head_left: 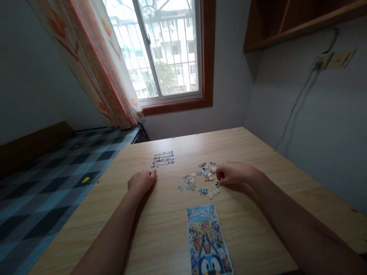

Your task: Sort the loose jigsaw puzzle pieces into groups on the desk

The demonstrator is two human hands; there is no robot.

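My left hand rests on the wooden table with its fingers curled together, close to rows of jigsaw pieces laid out in a block. Whatever may be between those fingers is hidden. On the other side, my right hand reaches into the right edge of a loose pile of puzzle pieces. Thumb and fingers pinch at a small blue jigsaw piece there. Some pieces lie with the pale back up, others show colour. Nearer to me lies a Bluey picture sheet.
The wooden table reaches toward the window. A bed with a checked cover stands along its left side, below a curtain. A shelf and a socket with a cable are on the right wall.
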